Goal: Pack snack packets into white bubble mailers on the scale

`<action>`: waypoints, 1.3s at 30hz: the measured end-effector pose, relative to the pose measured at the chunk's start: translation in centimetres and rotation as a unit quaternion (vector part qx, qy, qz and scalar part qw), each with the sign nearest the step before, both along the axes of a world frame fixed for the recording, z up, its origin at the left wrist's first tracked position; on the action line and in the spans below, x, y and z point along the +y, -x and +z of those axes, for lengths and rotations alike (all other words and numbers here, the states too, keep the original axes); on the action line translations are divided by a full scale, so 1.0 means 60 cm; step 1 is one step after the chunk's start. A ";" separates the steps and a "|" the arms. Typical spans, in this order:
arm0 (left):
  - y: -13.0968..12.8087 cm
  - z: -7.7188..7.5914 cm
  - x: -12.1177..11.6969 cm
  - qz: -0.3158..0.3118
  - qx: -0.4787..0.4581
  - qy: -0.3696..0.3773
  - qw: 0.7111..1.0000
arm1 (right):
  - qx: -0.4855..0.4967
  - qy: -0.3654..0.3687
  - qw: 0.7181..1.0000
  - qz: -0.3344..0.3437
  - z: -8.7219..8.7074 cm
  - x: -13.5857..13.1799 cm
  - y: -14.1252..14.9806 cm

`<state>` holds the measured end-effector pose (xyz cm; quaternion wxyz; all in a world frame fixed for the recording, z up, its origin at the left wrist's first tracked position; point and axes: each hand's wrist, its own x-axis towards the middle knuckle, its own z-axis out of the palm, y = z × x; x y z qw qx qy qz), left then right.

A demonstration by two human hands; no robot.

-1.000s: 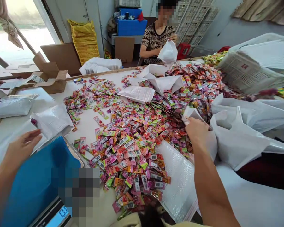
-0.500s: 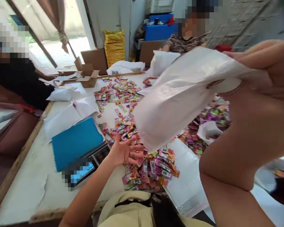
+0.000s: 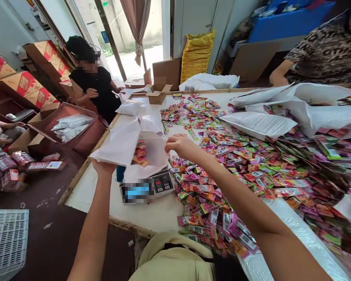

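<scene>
A white mailing bag point(image 3: 115, 144) is held tilted above the digital scale point(image 3: 163, 183), its mouth facing me and to the right. Colourful snack packets point(image 3: 139, 153) show inside it. My left hand point(image 3: 103, 167) grips the bag's lower left side from below, its fingers partly hidden. At the mouth's right edge, my right hand point(image 3: 179, 146) is closed in a pinch on the rim. Most of the scale's blue pan point(image 3: 120, 173) is covered by the bag. Loose packets point(image 3: 204, 187) lie heaped just right of the scale.
More white bags point(image 3: 260, 123) lie on the packets at the right. An open carton point(image 3: 159, 91) stands at the table's far edge. A person in black point(image 3: 98, 86) is at the left, another in a patterned shirt point(image 3: 318, 58) at the far right. A white basket point(image 3: 7, 242) sits on the floor.
The view has swung left. My right hand has brought a white bag down and left over the scale. My left hand, open before, now grips the bag.
</scene>
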<state>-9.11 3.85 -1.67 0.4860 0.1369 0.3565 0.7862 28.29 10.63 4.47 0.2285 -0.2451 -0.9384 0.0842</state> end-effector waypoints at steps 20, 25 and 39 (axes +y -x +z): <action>-0.001 -0.050 -0.095 0.284 0.440 0.140 0.840 | 0.114 0.131 0.972 -0.160 -0.133 -0.043 -0.046; -0.066 -0.062 -0.194 0.288 0.352 0.148 0.878 | 0.154 0.217 0.957 -0.116 -0.158 -0.069 -0.019; -0.264 -0.208 -0.398 0.090 0.230 0.368 0.896 | 0.222 0.277 0.927 -0.124 -0.203 -0.071 0.058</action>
